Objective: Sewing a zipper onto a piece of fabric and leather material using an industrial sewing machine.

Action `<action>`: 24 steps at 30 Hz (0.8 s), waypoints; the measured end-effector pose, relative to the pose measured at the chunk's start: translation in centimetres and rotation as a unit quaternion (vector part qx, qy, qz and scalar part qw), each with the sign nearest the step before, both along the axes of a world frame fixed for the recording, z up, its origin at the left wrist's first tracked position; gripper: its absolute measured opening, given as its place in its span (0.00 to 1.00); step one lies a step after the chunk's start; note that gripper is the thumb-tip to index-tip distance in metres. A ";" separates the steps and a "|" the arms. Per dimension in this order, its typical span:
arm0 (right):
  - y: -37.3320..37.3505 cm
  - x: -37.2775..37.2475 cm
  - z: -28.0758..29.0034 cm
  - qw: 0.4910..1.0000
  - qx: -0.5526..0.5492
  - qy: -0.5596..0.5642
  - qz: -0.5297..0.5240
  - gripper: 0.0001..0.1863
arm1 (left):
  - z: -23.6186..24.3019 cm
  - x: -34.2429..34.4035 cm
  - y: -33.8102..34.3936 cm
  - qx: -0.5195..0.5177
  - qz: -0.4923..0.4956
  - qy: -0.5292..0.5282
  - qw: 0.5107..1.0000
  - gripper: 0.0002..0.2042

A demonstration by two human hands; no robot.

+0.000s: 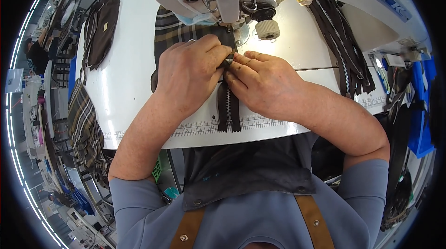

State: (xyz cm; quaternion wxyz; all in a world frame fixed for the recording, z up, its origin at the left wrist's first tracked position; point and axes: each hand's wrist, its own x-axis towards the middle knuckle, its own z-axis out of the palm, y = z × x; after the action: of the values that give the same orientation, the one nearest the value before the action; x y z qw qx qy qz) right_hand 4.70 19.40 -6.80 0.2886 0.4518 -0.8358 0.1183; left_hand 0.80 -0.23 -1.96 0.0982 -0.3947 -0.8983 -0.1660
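A dark brown zipper [228, 105] with metal teeth runs down the middle of the white sewing table, its lower end lying over the printed ruler strip. Beside it to the left is plaid fabric [168, 28] in brown, black and tan, partly under my hand. My left hand [193, 65] pinches the fabric edge where it meets the zipper, just in front of the presser foot [229, 28]. Across from it, my right hand [262, 79] has its fingers closed together on the zipper at the same spot. The fingertips hide exactly how the two layers lie.
The sewing machine [267, 3] with its lit lamp stands over the far side. Several loose zippers [341, 40] lie at the right. Dark brown fabric pieces [103, 28] rest at the left, and plaid cloth [83, 128] hangs off the left edge. Blue bins [420, 123] stand far right.
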 end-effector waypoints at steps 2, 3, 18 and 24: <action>0.0 0.2 -0.1 1.000 -0.001 0.009 0.005 0.12 | 0.5 0.6 -0.5 0.020 -0.031 0.024 0.999 0.12; 0.0 0.3 -0.1 0.999 -0.008 0.031 0.017 0.12 | 0.6 1.0 -0.6 0.012 -0.035 0.026 0.999 0.12; 0.9 2.1 1.6 0.994 0.015 -0.070 0.078 0.14 | 0.4 2.6 -0.3 -0.004 -0.042 -0.047 0.998 0.11; 3.3 -1.1 3.1 0.951 -0.168 -0.249 0.073 0.09 | 0.5 4.1 -0.8 0.003 -0.070 0.022 0.997 0.12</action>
State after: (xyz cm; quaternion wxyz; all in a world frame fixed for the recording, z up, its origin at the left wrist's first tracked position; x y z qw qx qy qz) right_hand 3.65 22.68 -3.67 0.1334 0.4129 -0.8139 0.3864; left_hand 4.88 -0.99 -1.48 0.1075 -0.4598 -0.8656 -0.1667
